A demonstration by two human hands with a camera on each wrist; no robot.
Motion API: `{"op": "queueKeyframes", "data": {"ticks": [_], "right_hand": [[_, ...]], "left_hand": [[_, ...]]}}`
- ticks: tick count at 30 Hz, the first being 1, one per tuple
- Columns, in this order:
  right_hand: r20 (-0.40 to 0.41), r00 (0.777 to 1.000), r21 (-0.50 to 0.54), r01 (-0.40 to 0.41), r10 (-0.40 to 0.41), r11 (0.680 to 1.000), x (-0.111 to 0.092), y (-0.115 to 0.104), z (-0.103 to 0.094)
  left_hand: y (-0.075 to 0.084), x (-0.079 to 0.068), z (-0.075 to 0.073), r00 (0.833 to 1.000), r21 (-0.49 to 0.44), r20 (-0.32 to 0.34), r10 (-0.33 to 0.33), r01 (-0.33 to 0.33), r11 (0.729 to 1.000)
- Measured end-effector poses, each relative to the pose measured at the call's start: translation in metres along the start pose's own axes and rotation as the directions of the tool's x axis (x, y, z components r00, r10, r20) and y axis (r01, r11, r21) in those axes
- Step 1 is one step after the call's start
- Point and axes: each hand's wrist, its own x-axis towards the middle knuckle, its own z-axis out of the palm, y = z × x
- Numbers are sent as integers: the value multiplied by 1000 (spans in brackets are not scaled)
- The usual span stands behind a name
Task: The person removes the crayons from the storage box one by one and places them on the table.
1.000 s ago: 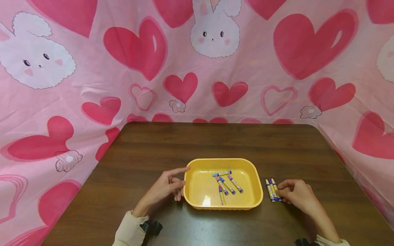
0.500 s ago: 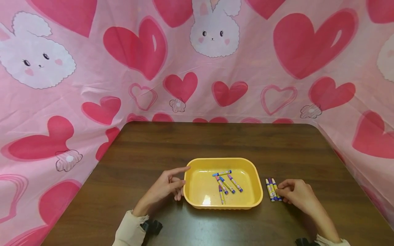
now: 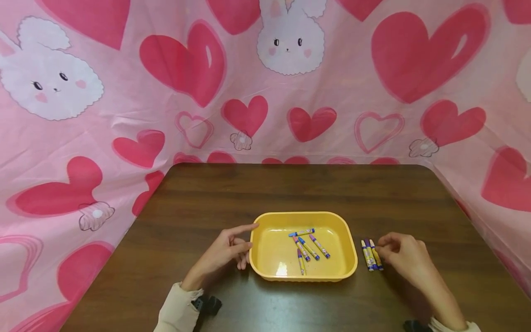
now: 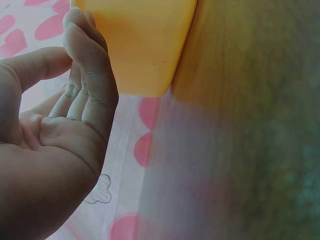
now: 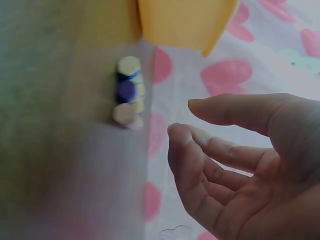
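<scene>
A yellow plastic tray (image 3: 265, 278) rests on the table, with several yellow-wrapped crayons (image 3: 309, 249) scattered inside. My left hand (image 3: 221, 252) is at its left side, index fingertip and thumb tip at the rim, the other fingers bent outside. In the left wrist view, the fingers (image 4: 97, 75) overlap the tray wall (image 4: 145, 50). To the right of the tray, three crayons (image 3: 372, 255) lie side by side; their ends appear blurred in the right wrist view. Just right of them, my right hand (image 3: 408, 257) holds nothing, its thumb and index fingertip apart.
The dark wooden table (image 3: 232, 189) extends behind and around the tray. A pink cloth (image 3: 290, 87) printed with hearts and rabbits hangs along its back and sides. Black wrist straps (image 3: 207, 305) sit at both wrists.
My right hand has risen slightly from the right-hand crayon of the three, its fingertips moving away from it. My left hand stays at the tray rim. The head view has shifted a little.
</scene>
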Motion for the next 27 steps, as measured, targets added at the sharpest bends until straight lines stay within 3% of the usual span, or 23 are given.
{"op": "queueKeyframes", "data": {"ticks": [7,16,27], "right_hand": [[-84,991,-62,103,-108,993,1,-17,-12],[-49,984,-37,168,-170,985,5,-43,-17],[-32,955,-30,293,-294,955,11,-82,-12]], "left_hand": [[0,0,0,1000,-1,0,6,-6,1000],[-2,-1,0,1000,-6,0,1,-1,1000],[-2,0,1,1000,-5,-11,-13,13,1000]]}}
